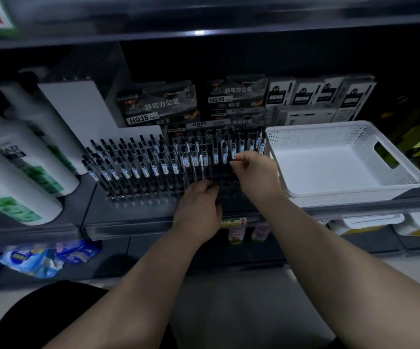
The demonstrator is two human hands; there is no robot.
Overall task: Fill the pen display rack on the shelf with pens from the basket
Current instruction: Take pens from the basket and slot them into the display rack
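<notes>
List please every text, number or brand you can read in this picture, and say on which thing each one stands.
"HQ35": label on the left pen box behind the pen display rack.
"HQ35": label on the middle pen box.
"0.5": round mark on a white pen box.
Chinese characters on the dark boxes: too blurred to read surely.
White bottles, pen labels, shelf price tags: too blurred or too small.

Standing pens (138, 162) crowd the rack's left; its front-right holes (226, 183) seem free beside the basket (405, 183).

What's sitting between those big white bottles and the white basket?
In the head view, the pen display rack, crowded with upright pens, fills the shelf between the white bottles and the white basket.
</notes>
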